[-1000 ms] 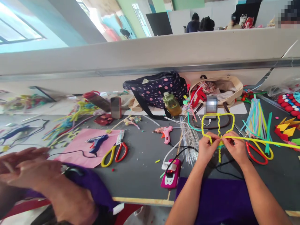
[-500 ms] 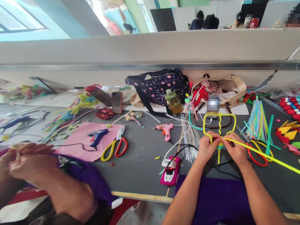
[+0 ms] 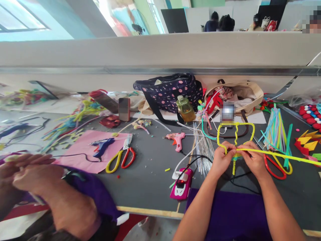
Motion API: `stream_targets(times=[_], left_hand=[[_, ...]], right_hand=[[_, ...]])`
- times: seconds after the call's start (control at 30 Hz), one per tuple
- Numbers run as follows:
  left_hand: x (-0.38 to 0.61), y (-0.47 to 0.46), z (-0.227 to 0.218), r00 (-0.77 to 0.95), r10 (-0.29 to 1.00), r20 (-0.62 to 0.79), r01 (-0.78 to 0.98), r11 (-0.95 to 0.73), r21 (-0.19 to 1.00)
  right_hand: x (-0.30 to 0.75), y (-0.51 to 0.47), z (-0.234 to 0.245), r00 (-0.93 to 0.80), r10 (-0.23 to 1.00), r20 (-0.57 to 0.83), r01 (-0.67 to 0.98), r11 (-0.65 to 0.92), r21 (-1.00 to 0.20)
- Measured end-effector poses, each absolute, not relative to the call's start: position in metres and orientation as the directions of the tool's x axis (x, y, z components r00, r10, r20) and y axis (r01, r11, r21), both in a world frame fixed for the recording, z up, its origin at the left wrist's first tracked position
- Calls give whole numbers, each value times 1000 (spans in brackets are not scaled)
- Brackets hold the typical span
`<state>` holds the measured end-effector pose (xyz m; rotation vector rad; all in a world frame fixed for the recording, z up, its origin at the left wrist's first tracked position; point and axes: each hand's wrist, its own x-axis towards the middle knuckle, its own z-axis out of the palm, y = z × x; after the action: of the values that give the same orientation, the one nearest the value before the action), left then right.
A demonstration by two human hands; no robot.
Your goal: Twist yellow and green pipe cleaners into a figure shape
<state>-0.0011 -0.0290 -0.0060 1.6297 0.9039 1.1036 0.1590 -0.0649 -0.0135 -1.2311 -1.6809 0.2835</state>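
Observation:
A yellow pipe-cleaner frame, with bent loops on either side of a twisted middle stem, stands upright between my hands. My left hand is closed in a pinch on the frame's lower left, near the stem. Close beside it, my right hand pinches a long straight yellow pipe cleaner where it meets the stem. The free length of that strand runs off to the right. Below my fingers the twisted stem's end shows, with a bit of green above it. The exact crossing point is partly hidden by my fingertips.
Right of my hands lie red-and-yellow scissors and a bundle of pastel pipe cleaners. To the left are silver wires, a pink glue gun and a magenta power strip. A co-worker's hands are at far left.
The long yellow strand's free end has swung upward at the right, now lying closer to level. My hands keep their pinch at nearly the same spot.

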Motion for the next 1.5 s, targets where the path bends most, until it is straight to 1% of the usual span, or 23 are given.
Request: stream_targets(times=[0.13, 0.23, 0.33, 0.53, 0.73, 1.0, 1.2, 1.27, 1.4, 1.5], left_hand=[[0, -30, -5, 318, 916, 246, 76, -283, 956], [0, -30, -5, 318, 918, 236, 85, -275, 958], [-2, -30, -3, 330, 918, 220, 74, -258, 963], [-6, -29, -2, 334, 919, 210, 7, -225, 974], [-7, -27, -5, 345, 908, 239, -61, -232, 971], [-6, -27, -5, 311, 926, 212, -84, -195, 977], [-2, -31, -6, 245, 953, 177, -86, -160, 983], [-1, -32, -8, 223, 963, 151, -100, -131, 986], [0, -31, -10, 193, 977, 88, -128, -64, 990], [0, -31, -10, 192, 978, 82, -140, -55, 989]], right_hand=[[158, -65, -12, -8, 804, 595, 608, 476, -635], [155, -66, -12, -7, 810, 587, 613, 467, -637], [152, -66, -10, 23, 829, 558, 589, 440, -678], [151, -66, -6, 104, 869, 484, 483, 381, -788], [152, -66, -5, 119, 878, 463, 438, 372, -818], [150, -66, -3, 119, 876, 467, 440, 375, -816], [148, -68, -6, 94, 853, 514, 534, 392, -749], [148, -68, -6, 88, 845, 528, 535, 407, -740], [148, -68, -4, 54, 873, 484, 483, 401, -778], [148, -69, -4, 59, 886, 461, 483, 379, -790]])
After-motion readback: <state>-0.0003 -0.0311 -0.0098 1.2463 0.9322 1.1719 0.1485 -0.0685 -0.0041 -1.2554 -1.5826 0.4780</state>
